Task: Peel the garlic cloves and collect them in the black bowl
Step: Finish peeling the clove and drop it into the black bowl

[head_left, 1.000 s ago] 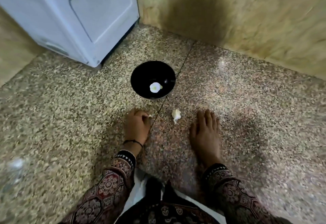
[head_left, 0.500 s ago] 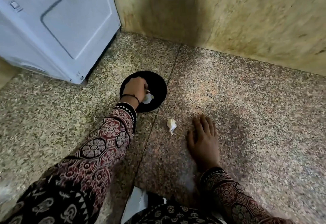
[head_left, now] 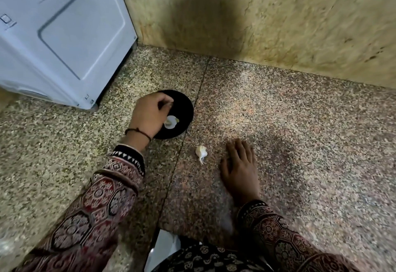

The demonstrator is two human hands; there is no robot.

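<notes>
Speckled floor (head_left: 300, 143): left hand (head_left: 150, 115), curled, perhaps empty, could tip black bowl (head_left: 184, 109); right hand (head_left: 240, 164) flat beside unpeeled garlic (head_left: 201, 151).

Floor (head_left: 300, 143) right of the black bowl (head_left: 184, 109) lies open; white appliance (head_left: 64, 36) blocks its left.

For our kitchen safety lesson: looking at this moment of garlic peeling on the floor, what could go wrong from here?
1. The left hand hovers over the rim of the black bowl; a knock might tip it and spill the pale garlic inside.
2. The garlic piece lies on the bare stone floor, where it may pick up dirt.
3. The right hand, flat beside it, could brush it away.
</notes>
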